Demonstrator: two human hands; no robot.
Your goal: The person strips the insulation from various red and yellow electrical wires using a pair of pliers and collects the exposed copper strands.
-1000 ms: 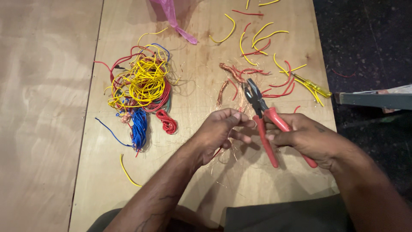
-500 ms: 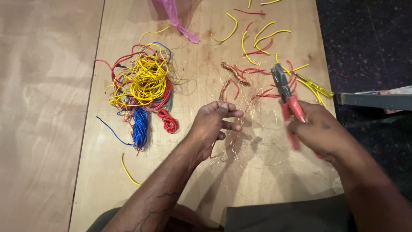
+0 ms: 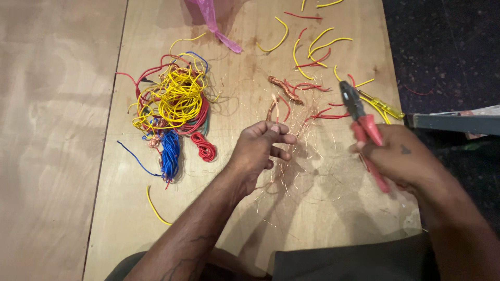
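1. Two hands over the plywood board [image 3: 333, 208] right now: the left hand [image 3: 258, 151] pinches a pulled length of bare copper strands [image 3: 291, 112] between thumb and fingertips, just this side of the stripped red offcuts [image 3: 312, 88].
2. Right hand [image 3: 403, 161] is wrapped tight round the red-handled pliers [image 3: 364, 127], nose pointing away from the person, off to the right of the copper. Whether the nose is parted, I cannot tell.
3. Risk one: those hair-thin strands fan loose across the board; a tug could snap or scatter them.
4. Risk two: stray ends may prick the pinching fingers.
5. Risk three: the pliers' nose sits near a yellow-handled screwdriver [image 3: 385, 106]; a swing could knock it off the board's right edge.
6. Wire tangle [image 3: 174, 104], left of the copper, could snag a sleeve-less forearm.
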